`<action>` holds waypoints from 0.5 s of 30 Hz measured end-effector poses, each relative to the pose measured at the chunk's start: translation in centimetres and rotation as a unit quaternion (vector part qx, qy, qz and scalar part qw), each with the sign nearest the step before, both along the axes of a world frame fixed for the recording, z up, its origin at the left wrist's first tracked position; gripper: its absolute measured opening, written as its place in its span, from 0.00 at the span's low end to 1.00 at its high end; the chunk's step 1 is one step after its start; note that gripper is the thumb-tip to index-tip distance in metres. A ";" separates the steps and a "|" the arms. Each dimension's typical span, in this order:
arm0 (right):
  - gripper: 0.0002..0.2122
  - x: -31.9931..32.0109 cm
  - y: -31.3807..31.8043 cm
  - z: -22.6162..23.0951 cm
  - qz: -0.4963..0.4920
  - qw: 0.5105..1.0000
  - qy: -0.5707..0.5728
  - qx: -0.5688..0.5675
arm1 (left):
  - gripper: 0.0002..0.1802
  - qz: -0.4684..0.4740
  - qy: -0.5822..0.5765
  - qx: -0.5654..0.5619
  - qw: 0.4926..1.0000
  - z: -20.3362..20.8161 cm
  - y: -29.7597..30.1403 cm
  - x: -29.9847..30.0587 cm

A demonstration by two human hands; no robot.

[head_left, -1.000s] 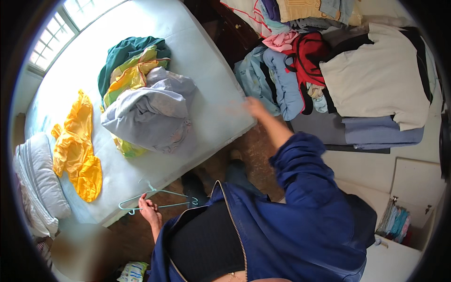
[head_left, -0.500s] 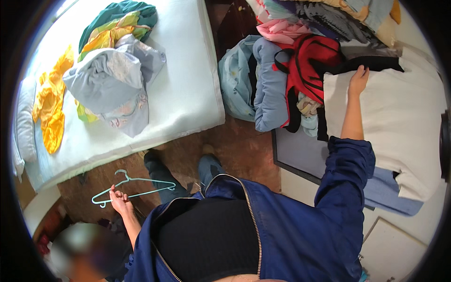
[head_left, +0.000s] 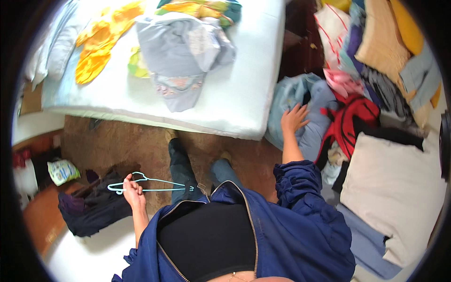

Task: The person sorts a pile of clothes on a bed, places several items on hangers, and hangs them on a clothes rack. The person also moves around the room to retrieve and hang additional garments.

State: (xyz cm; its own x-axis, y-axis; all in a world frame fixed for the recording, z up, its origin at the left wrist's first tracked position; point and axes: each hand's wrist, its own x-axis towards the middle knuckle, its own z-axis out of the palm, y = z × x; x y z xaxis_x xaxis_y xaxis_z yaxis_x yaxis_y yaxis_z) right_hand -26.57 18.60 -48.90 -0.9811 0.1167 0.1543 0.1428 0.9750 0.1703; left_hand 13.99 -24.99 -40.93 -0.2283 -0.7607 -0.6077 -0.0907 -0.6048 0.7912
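Since half a sec ago, R hand (head_left: pixel 294 120) has left the pale grey shirt (head_left: pixel 390 188) & is now on or just over the light-blue garment (head_left: pixel 285 96) beside the bed (head_left: pixel 239 105) corner; view has shifted too. L hand (head_left: pixel 135 190) still has the pale-green hanger (head_left: pixel 162 190), fingers curled firmly round it near one end, other end sticking out across the leg (head_left: pixel 181 164). R hand's grip: fingers spread wide, palm down, nothing visibly pinched; can't tell if it's pressing or just skimming. Poss. trouble: light-blue garment lies right up against the blue-grey garment (head_left: pixel 315 134), w/ the red-and-black item (head_left: pixel 352 122) next along, so a tug on one could drag the others b/c they're bunched tog. Also, hanger's held off-centre, so it could tip, & its free end is near the jacket (head_left: pixel 300 230) front, so could snag there. Hard to see: R palm & fingertip contact (hidden from above), hanger hook (partly lost by L fingers), where the two blue pieces meet, what the dark bundle (head_left: pixel 94 216) is. Cloths atop the bed are cut off by the frame; far R side fades into the black rim.
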 end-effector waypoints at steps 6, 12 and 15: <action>0.17 10.0 -9.7 -8.7 0.118 0.814 -0.456 -0.339 | 0.14 0.023 -0.004 0.023 0.999 1.2 -0.6 0.7; 0.20 14.1 -17.3 1.4 0.395 0.668 -0.532 -0.340 | 0.11 0.006 0.039 0.058 0.998 0.8 -1.2 -1.0; 0.19 10.3 -12.8 4.1 0.389 0.822 -0.302 -0.286 | 0.11 -0.021 0.055 0.052 0.997 0.7 -1.4 -1.8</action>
State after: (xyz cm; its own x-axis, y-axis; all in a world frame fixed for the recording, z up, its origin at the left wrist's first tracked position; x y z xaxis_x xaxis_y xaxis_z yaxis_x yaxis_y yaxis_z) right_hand -16.30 5.81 -44.84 -0.6699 -0.6989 -0.2506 -0.5037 0.6758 -0.5381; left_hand 12.16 -26.39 -40.25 -0.3280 -0.6827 -0.6530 -0.0343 -0.6822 0.7304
